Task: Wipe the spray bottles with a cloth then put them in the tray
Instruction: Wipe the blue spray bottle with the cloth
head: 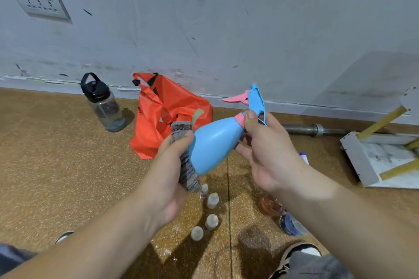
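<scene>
The left hand (167, 176) hides the middle of the striped grey woven cloth (189, 174). The right forearm (340, 210) covers most of a reddish-brown and blue object (271, 206) on the speckled brown floor (68, 165); type unidentifiable. The white, yellow-barred frame (360, 161) runs off the right picture edge.

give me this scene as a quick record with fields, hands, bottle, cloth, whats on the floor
left hand: holds striped cloth against the bottle's base
right hand: grips blue spray bottle at its pink collar
bottle pose: in the air, tilted, nozzle uppermost
below hands: four small pale bottles upright on the floor
behind: red bag, clear water bottle with black lid
stage: wiping, bottle not yet put down
</scene>
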A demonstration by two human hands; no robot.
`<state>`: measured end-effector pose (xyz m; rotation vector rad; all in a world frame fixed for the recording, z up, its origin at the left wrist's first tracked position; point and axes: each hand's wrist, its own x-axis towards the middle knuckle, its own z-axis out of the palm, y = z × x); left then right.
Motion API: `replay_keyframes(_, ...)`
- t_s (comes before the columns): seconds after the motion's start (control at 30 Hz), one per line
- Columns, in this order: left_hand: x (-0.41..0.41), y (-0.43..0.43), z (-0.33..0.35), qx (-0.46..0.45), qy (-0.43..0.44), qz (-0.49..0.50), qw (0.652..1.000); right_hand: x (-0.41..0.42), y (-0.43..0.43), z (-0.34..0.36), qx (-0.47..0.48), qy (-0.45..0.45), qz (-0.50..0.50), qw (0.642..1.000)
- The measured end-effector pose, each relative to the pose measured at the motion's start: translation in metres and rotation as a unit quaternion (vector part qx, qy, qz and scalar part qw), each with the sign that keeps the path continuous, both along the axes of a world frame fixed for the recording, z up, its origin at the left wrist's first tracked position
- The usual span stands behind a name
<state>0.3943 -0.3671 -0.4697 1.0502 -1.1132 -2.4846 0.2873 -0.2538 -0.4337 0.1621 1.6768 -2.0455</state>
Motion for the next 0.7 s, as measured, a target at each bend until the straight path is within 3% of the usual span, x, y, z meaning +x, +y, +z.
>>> replay_keyframes(0.17,0.005,0.012,0.003,-0.056,-0.096,0.01,0.994,-0.002,-0.001,-0.004,0.001,0.002,-0.02,1.0)
replay_keyframes(0.4,0.007,0.012,0.008,0.041,-0.065,-0.015,0.997,-0.029,0.002,-0.001,0.027,0.005,-0.032,0.999)
replay_keyframes(0.47,0.007,0.004,0.003,-0.026,-0.078,0.021,0.996,-0.032,0.004,-0.001,0.033,0.002,-0.029,0.999)
replay_keyframes(0.53,0.008,-0.007,0.004,-0.204,-0.09,0.025,0.975,-0.03,0.003,0.0,0.039,0.0,-0.014,0.999)
replay_keyframes(0.57,0.011,-0.01,0.006,-0.319,-0.078,0.008,0.944,-0.026,0.002,0.0,0.04,0.0,0.002,0.999)
replay_keyframes(0.6,0.014,-0.01,0.01,-0.446,-0.064,-0.043,0.892,-0.021,0.001,0.0,0.036,0.001,0.023,0.999)
replay_keyframes(0.63,0.016,-0.009,0.011,-0.574,-0.045,-0.102,0.811,-0.013,-0.001,-0.001,0.033,0.002,0.048,0.998)
replay_keyframes(0.7,0.019,-0.001,0.002,-0.765,-0.041,-0.189,0.615,0.002,-0.004,-0.003,0.038,0.021,0.091,0.995)
